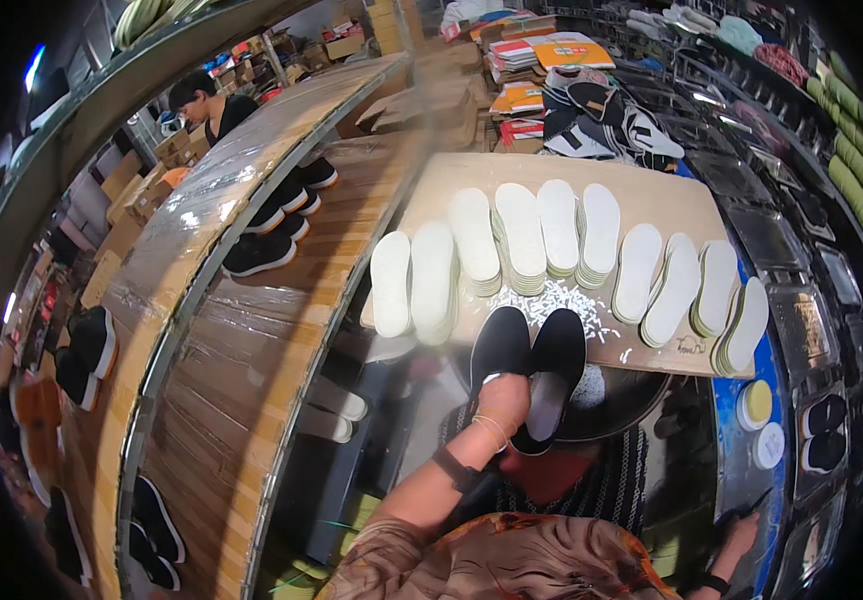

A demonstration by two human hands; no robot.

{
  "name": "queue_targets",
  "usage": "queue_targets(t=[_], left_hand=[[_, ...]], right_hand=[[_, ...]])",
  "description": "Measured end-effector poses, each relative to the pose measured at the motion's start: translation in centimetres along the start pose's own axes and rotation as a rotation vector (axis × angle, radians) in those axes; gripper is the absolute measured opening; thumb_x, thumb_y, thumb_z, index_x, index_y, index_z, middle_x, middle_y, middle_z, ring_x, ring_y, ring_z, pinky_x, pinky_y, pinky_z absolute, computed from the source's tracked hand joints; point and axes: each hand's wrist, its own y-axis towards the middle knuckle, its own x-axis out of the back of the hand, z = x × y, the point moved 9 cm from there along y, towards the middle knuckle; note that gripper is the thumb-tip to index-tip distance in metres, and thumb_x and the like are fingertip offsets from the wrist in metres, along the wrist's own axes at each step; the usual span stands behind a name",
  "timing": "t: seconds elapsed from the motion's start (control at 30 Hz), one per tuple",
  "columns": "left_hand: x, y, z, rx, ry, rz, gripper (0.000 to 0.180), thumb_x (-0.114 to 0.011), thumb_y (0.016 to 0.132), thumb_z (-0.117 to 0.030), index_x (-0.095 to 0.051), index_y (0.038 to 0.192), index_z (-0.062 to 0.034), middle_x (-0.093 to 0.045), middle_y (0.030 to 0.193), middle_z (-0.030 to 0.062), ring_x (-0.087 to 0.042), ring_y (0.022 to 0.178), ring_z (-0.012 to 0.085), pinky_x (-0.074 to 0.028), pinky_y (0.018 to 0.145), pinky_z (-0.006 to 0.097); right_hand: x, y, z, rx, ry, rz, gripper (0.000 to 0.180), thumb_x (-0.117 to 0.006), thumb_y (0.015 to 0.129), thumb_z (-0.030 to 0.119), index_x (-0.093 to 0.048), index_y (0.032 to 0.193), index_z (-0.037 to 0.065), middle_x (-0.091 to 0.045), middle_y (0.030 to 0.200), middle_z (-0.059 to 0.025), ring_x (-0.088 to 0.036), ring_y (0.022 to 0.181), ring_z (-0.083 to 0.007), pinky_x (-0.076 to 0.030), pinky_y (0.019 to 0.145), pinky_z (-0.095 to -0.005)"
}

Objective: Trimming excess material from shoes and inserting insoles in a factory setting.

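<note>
My left hand (504, 400) is closed on a pair of black slip-on shoes, gripping the left shoe (500, 340) near its opening. The right shoe (560, 345) leans against it, its grey insole (546, 400) showing. Both toes point away from me, at the near edge of a cardboard-topped table (431, 190). Beyond them, small white paper slips (566, 305) lie scattered on the cardboard. Around the slips stand several stacks of pale insoles (556, 225). Low at the right, my right hand (741, 535) is beside a blue surface (726, 425); its fingers do not show clearly.
On the left, a plastic-wrapped rack (221, 260) holds black shoes (261, 250). Two round tubs (754, 405) sit at the right, near a dark rack with shoes (823, 432). A dark basin (621, 400) is under the table's edge. A person (213, 105) is at the far left.
</note>
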Motion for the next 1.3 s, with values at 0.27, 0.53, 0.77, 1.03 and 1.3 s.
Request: queue_targets(t=[0.27,0.53,0.77,1.03,1.3], left_hand=[[0.8,-3.2,0.8,-0.136,-0.051,-0.036,0.022,-0.045,0.082,-0.014,-0.064,0.076,-0.0045,-0.063,0.077,0.018,-0.062,0.072,0.0328,-0.05,0.063,0.043],[9.3,-8.4,5.9,-0.368,-0.207,-0.271,0.006,-0.05,0.063,0.001,-0.051,0.068,-0.0007,-0.052,0.072,0.0182,-0.048,0.068,0.0395,-0.038,0.06,0.044],[9.8,-7.9,5.7,-0.346,-0.542,0.04,0.024,-0.062,0.064,-0.013,-0.063,0.084,0.0009,-0.062,0.092,0.0179,-0.056,0.089,0.0318,-0.042,0.083,0.037],[10.6,-9.3,4.5,-0.435,-0.33,0.245,0.024,-0.059,0.064,-0.008,-0.066,0.085,0.0006,-0.063,0.098,0.0168,-0.055,0.099,0.0324,-0.04,0.088,0.036],[8.5,-6.0,6.0,-0.58,-0.186,0.053,0.014,-0.062,0.063,-0.007,-0.052,0.063,0.0014,-0.051,0.062,0.0197,-0.052,0.057,0.0362,-0.04,0.051,0.034]], right_hand=[[-5.0,0.6,-9.1,-0.279,0.385,-0.084,0.043,-0.051,0.079,0.022,-0.042,0.111,-0.005,-0.059,0.09,-0.0266,-0.06,0.085,-0.0361,-0.047,0.075,-0.0415],[8.9,-3.0,14.7,0.124,1.905,0.859,0.045,-0.046,0.089,0.026,-0.035,0.132,0.014,-0.032,0.056,0.0063,-0.03,0.044,-0.0053,-0.023,0.036,-0.0213],[14.2,-14.1,36.9,1.038,1.345,1.157,0.058,-0.065,0.076,0.027,-0.04,0.126,0.01,-0.058,0.106,-0.011,-0.057,0.096,-0.0221,-0.045,0.079,-0.0316],[19.4,-16.6,40.2,1.475,0.844,0.409,0.053,-0.068,0.068,0.037,-0.052,0.112,0.011,-0.059,0.092,-0.0146,-0.057,0.088,-0.0342,-0.045,0.073,-0.0415],[11.6,-15.9,35.2,1.199,0.72,0.845,0.054,-0.068,0.069,0.034,-0.053,0.113,0.009,-0.06,0.097,-0.0147,-0.059,0.085,-0.0314,-0.047,0.071,-0.0352]])
